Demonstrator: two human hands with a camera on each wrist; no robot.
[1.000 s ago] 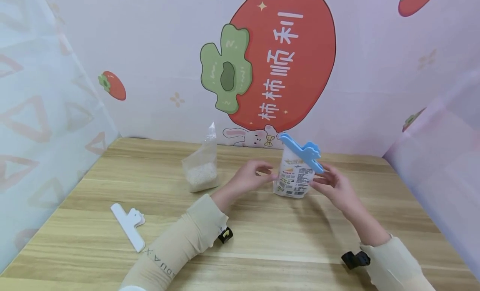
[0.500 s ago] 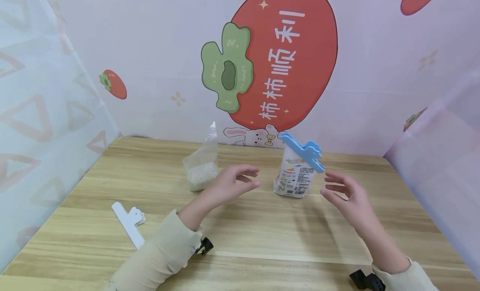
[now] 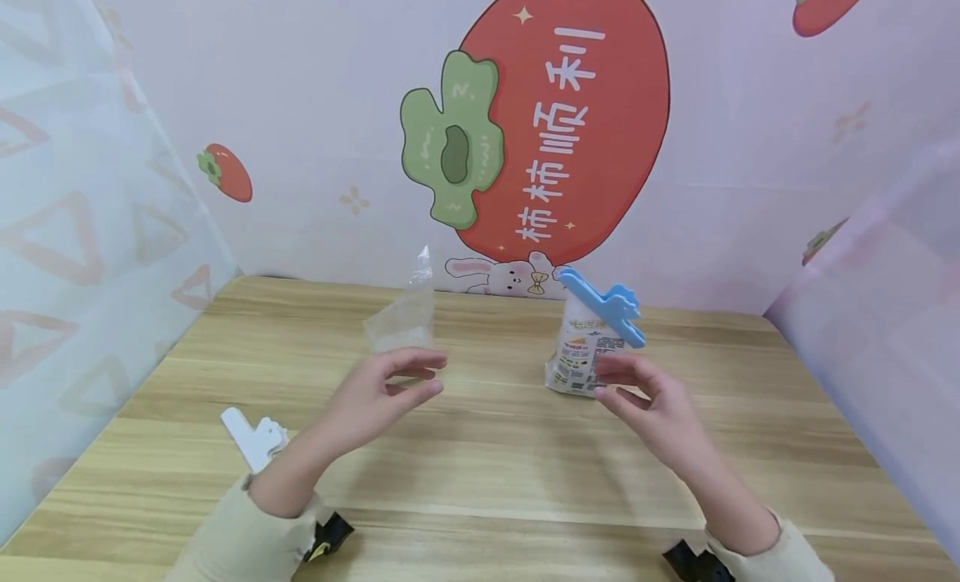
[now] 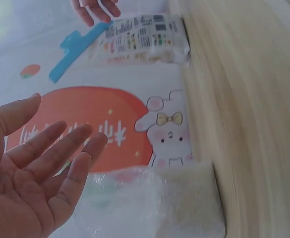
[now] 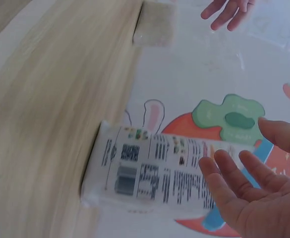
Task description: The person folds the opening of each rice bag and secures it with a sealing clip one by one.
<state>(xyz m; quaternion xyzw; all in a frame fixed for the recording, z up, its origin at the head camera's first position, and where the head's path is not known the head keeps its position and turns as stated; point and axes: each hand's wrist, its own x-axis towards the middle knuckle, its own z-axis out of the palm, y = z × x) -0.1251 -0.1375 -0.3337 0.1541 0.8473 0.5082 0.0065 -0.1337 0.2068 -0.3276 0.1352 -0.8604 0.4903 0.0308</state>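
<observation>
A printed white food bag (image 3: 576, 357) stands upright at the back of the table, a blue bag clip (image 3: 602, 305) slanting across its top. My right hand (image 3: 652, 411) hovers in front of that bag with relaxed fingers, holding nothing; in the head view it covers the bag's lower right. Further left, a clear plastic bag (image 3: 405, 319) of white grains stands with its top sticking up. My left hand (image 3: 371, 403) is in front of it, fingers loosely spread around nothing, hiding its lower part. In the left wrist view the clear bag (image 4: 189, 198) lies beyond the left fingers.
A white bag clip (image 3: 255, 439) lies on the wooden table (image 3: 495, 482) at the left, partly hidden by my left forearm. A backdrop (image 3: 322, 107) printed with persimmons rises behind the table's far edge, and cloth walls stand at both sides.
Both hands have come away from the printed bag. My left hand has moved left to in front of the clear bag. The right drew back, then came left again. The blue clip stays on.
</observation>
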